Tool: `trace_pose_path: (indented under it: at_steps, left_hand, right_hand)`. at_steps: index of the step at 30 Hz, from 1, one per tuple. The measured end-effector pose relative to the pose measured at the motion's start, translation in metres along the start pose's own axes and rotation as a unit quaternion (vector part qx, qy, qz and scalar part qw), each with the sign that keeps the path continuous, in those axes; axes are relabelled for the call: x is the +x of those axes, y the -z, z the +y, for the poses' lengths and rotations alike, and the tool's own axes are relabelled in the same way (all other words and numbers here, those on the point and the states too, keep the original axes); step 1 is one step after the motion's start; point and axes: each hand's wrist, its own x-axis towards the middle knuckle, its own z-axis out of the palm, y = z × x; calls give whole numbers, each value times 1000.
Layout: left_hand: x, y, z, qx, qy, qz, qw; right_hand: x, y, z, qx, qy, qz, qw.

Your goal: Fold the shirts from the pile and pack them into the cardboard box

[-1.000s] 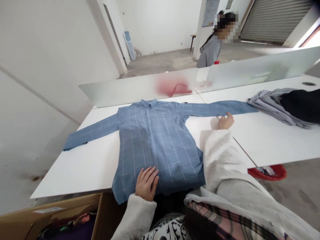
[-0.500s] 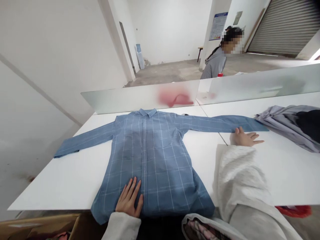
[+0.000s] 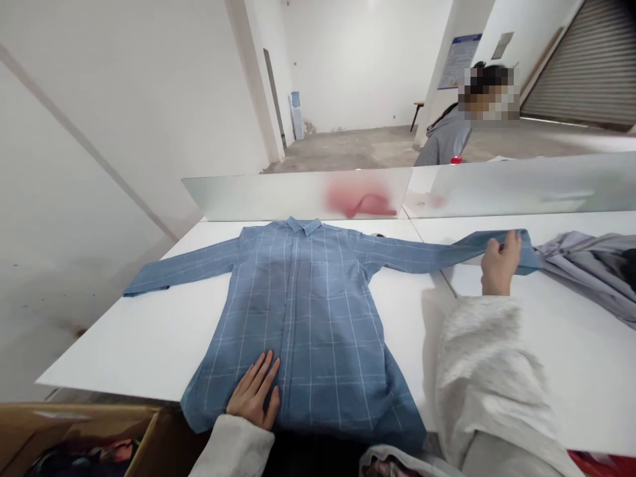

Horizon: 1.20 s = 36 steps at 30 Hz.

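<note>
A blue plaid long-sleeved shirt (image 3: 298,324) lies flat and face up on a white table (image 3: 124,338), collar to the far side and sleeves spread wide. My left hand (image 3: 253,391) rests open on the shirt's lower front, near the table's front edge. At the far end of the shirt's right-hand sleeve, my right hand (image 3: 501,262) grips the cuff between fingers and thumb. The cuff is slightly raised and bunched against the fingers. A white fuzzy sleeve covers each of my forearms.
A crumpled grey garment with dark cloth (image 3: 591,271) lies at the table's right. A frosted partition (image 3: 298,197) runs along the far side, with a person in a grey hoodie (image 3: 444,146) beyond it. A cardboard box of clothes (image 3: 79,440) stands at lower left. Something red (image 3: 601,464) shows on the floor.
My right hand has moved from lying flat beside the cuff to gripping it, and the cuff has lifted slightly. My left hand stays on the shirt. The view has tilted level, and the person beyond has shifted.
</note>
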Motion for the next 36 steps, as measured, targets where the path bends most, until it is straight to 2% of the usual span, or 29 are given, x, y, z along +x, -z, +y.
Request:
trace_pose_path:
  at_steps: [1,2,4,6,7,8,9,10,11,12,13,14,17,19,24,27,30,33,34,36]
  left_hand:
    - [0,-1,0,0,3,0,1000]
    - [-1,-1,0,0,6,0,1000]
    - [-1,-2,0,0,9,0,1000]
    - [-2,-3,-2,0,5,-5,1000]
    - [-3,-3,-4,0,-3,-10,1000]
    - [-3,-3,-6,2,-11,-16,1000]
    - [-3,-2,-7,5,-18,-23,1000]
    - [-3,-2,-8,8,-24,-32,999]
    - [-3,-1,-9,10,-28,-43,999]
    - [-3,0,-10,13,-27,-53,998]
    - [-3,1,-9,13,-24,-61,998]
    - [-2,2,-9,10,-20,-67,997]
    - [-1,3,-6,-11,-8,-70,997]
    - [0,2,-3,-22,7,-72,997]
    - [2,1,-3,-66,55,-118,989]
    - [8,19,-16,-147,56,-207,966]
    - [22,53,-44,-212,58,-294,930]
    - [40,78,-86,-205,109,-293,927]
    - [45,80,-101,-199,119,-288,929]
    - [51,70,-134,-182,131,-262,939]
  right_hand:
    - [1,10,-30,41,-8,-10,999]
    - [-2,22,-64,80,26,-31,996]
    - [-22,48,-139,145,127,-83,978]
    - [-57,72,-209,183,229,-164,942]
    - [-76,82,-238,193,296,-232,906]
    - [-94,90,-262,203,384,-301,849]
    - [-110,94,-279,213,465,-362,780]
    - [-124,96,-291,221,524,-416,710]
    - [-133,95,-297,227,560,-455,655]
    - [-139,90,-298,229,571,-481,625]
    - [-142,82,-295,226,562,-495,623]
    - [-143,72,-289,213,542,-498,643]
    - [-136,35,-260,124,472,-462,741]
    - [-132,9,-239,60,432,-441,784]
    - [-150,-36,-199,-10,298,-430,852]
    - [-166,-50,-185,-55,261,-440,858]
    - [-173,-57,-179,-85,258,-442,855]
    - [-174,-58,-178,-109,258,-439,853]
    - [-174,-59,-178,-113,258,-439,853]
    - [-174,-59,-178,-115,257,-437,854]
